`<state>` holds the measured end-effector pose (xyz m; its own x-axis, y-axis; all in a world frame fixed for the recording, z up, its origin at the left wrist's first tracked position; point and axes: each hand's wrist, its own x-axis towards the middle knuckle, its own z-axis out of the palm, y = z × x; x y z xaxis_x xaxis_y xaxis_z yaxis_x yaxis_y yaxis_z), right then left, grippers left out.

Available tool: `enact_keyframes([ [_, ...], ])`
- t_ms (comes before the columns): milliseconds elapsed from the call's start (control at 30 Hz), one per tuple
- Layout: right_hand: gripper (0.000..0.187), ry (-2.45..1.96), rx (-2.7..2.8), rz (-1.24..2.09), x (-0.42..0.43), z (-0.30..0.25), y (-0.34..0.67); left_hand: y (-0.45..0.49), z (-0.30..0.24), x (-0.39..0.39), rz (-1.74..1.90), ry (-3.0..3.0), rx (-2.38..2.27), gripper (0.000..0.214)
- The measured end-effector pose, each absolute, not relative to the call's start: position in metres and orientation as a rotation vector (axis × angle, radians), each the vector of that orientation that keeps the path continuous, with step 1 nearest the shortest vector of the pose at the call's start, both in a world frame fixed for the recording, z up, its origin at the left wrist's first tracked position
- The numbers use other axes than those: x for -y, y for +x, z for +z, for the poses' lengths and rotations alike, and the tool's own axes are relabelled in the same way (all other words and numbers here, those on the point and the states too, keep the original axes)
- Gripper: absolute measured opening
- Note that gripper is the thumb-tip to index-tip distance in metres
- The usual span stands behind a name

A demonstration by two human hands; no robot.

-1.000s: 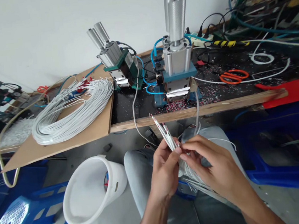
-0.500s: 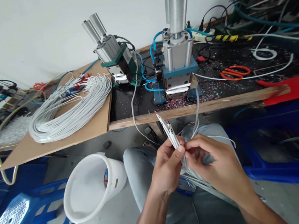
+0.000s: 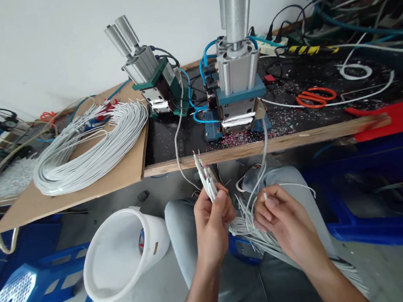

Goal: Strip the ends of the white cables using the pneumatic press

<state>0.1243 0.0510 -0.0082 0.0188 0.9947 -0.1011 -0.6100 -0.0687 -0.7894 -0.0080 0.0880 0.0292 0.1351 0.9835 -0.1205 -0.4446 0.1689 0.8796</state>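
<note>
My left hand [image 3: 212,222] grips a small bunch of white wires [image 3: 205,175] with red and bare tips pointing up toward the bench edge. My right hand [image 3: 284,219] pinches the end of a single white wire [image 3: 265,196] drawn from a larger bundle of white wires [image 3: 265,243] lying across my lap. The two hands are a short way apart above my knees. Straight ahead on the bench stands a pneumatic press machine [image 3: 237,77] with a tall metal cylinder.
A second, smaller pneumatic machine [image 3: 150,77] stands to the left. A big coil of white wire [image 3: 89,148] lies on cardboard [image 3: 82,182]. Orange scissors [image 3: 314,97] lie on the black bench. A white bucket [image 3: 120,253] and blue crates [image 3: 22,295] are on the floor.
My hands have separated: the left moved left with its bunch of wires, the right pulled one wire out of the lap bundle. The view shifted slightly.
</note>
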Motion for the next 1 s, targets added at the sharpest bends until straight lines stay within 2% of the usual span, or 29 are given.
enact_keyframes([
  [200,0.015,-1.075,0.893,1.405,-0.037,-0.011,0.118,-0.006,0.040,-0.077,0.928,1.178,-1.139,0.018],
  [700,0.016,-1.163,1.272,1.373,-0.041,0.008,0.134,-0.017,0.039,-0.075,0.905,1.323,-1.147,0.006],
  [867,0.020,-1.180,1.358,1.372,-0.043,0.009,0.136,-0.020,0.037,-0.077,0.874,1.378,-1.139,0.009],
  [1000,0.014,-1.260,1.589,1.252,-0.044,0.011,0.145,-0.024,0.041,-0.080,0.787,1.433,-1.111,0.011],
])
